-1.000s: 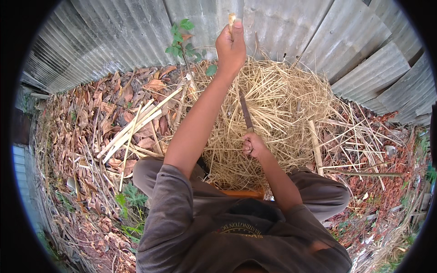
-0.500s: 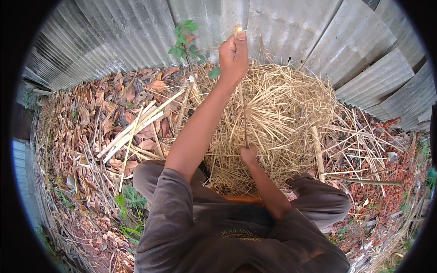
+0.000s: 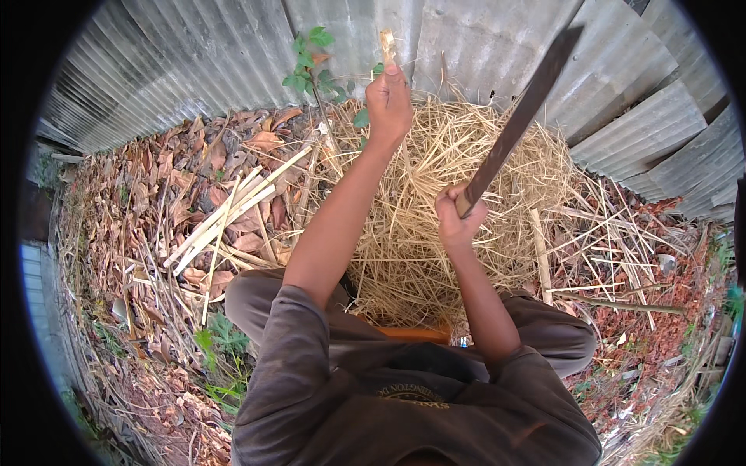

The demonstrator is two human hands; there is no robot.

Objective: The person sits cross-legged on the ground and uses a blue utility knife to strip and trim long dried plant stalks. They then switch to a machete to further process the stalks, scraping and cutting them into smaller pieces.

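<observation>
My left hand (image 3: 388, 101) is stretched far forward, closed round a pale piece of split bamboo (image 3: 388, 48) whose cut end sticks up past the thumb. Its lower part is hidden by the hand and arm. My right hand (image 3: 460, 221) grips the handle of a machete (image 3: 521, 116). The long dark blade points up and away to the right, apart from the bamboo. Below both hands spreads a heap of straw-coloured bamboo shavings (image 3: 536, 175).
Corrugated metal sheets (image 3: 482, 54) fence the far side. Split bamboo strips (image 3: 225, 213) lie on dry leaves (image 3: 132, 194) at left. A thicker bamboo stick (image 3: 541, 252) and thin strips lie at right. A leafy plant (image 3: 311, 66) stands by the fence. Something orange (image 3: 416, 334) shows between my legs.
My right hand has risen forward and right from near my lap, the machete swinging up away from the bamboo. My left hand has shifted slightly left and nearer, showing more of the bamboo's end.
</observation>
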